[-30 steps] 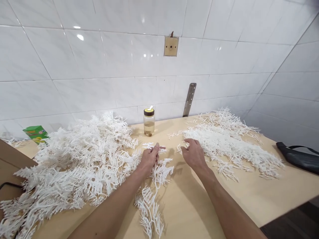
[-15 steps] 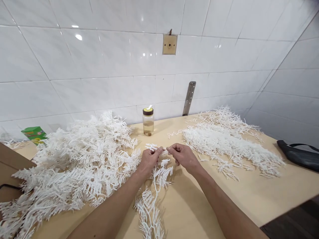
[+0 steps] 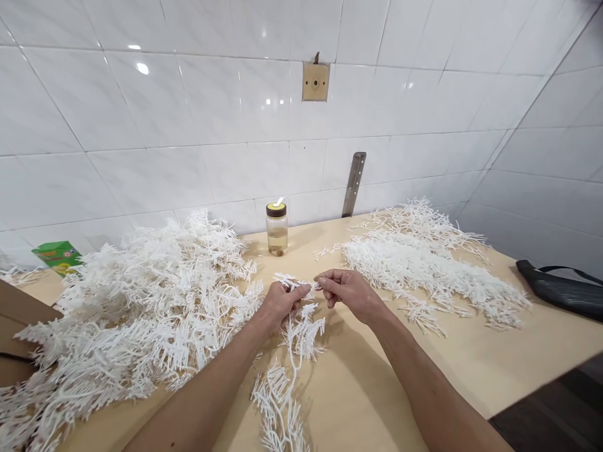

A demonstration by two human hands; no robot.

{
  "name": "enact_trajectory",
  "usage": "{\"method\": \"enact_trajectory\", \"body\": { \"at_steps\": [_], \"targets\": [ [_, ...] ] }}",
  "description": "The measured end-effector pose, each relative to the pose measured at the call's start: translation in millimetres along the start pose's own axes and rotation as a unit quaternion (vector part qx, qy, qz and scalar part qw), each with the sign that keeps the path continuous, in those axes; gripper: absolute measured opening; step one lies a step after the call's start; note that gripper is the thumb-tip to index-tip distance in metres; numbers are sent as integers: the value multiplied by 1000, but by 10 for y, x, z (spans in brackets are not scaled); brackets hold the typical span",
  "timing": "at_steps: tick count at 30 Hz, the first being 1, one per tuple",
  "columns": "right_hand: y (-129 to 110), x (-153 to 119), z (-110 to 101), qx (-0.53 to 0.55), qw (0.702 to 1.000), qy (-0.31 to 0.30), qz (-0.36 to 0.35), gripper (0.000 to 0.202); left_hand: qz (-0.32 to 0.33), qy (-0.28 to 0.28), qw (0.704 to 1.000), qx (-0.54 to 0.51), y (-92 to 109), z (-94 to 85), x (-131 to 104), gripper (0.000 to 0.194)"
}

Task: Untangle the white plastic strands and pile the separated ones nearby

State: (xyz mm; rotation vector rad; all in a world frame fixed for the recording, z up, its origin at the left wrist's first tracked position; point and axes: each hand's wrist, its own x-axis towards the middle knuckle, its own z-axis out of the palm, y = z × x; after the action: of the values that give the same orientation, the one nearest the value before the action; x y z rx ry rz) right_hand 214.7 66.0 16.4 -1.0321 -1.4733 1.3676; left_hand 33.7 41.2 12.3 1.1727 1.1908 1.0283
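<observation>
Near the middle of the table, my left hand (image 3: pixel 284 301) is closed on a white branched strand (image 3: pixel 305 336), which hangs down and trails toward the front edge of the view. Just to its right, my right hand (image 3: pixel 342 287) has thumb and forefinger pinched at the tip of a small white twig by my left fingertips. What lies under my left fingers is partly hidden. A large heap of white branched pieces (image 3: pixel 155 307) lies to the left, and a flatter pile (image 3: pixel 414 263) of similar pieces lies to the right.
A jar (image 3: pixel 277 231) with a yellow and dark lid stands behind my hands. A green packet (image 3: pixel 57 256) and a cardboard box (image 3: pixel 23 326) are at the left. A black bag (image 3: pixel 560 290) lies far right. A metal strip (image 3: pixel 353 185) leans against the tiled wall.
The view has shifted slightly, so the surroundings sit a little further left. My hands stay close together, with the right fingers curled a little more.
</observation>
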Motion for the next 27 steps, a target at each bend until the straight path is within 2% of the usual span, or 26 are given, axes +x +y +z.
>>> {"method": "enact_trajectory", "body": {
  "at_steps": [5,12,15,18,19,21,23,25,27],
  "targets": [
    [30,-1,-5,-138,990,39,-19,28,6,59,998,-7,-48,17,34,47],
    [37,-29,-10,-224,972,16,-63,25,15,74,997,34,-84,6,81,46],
    [68,-2,20,-292,950,39,-102,21,47,70,995,61,-117,-9,86,42],
    [167,77,-31,-398,895,109,-168,17,64,56,991,100,-160,-33,81,39],
    [210,107,-87,-422,878,144,-173,16,62,57,990,111,-174,-42,79,39],
    [292,158,-251,-436,858,235,-139,17,53,74,990,110,-202,-58,78,40],
    [349,183,-437,-423,848,305,-95,15,42,94,991,88,-225,-62,84,43],
    [366,183,-566,-407,845,340,-58,11,37,111,991,67,-243,-52,98,47],
    [343,164,-585,-392,848,353,-50,17,43,122,990,51,-259,-31,117,49]
  ]
}}
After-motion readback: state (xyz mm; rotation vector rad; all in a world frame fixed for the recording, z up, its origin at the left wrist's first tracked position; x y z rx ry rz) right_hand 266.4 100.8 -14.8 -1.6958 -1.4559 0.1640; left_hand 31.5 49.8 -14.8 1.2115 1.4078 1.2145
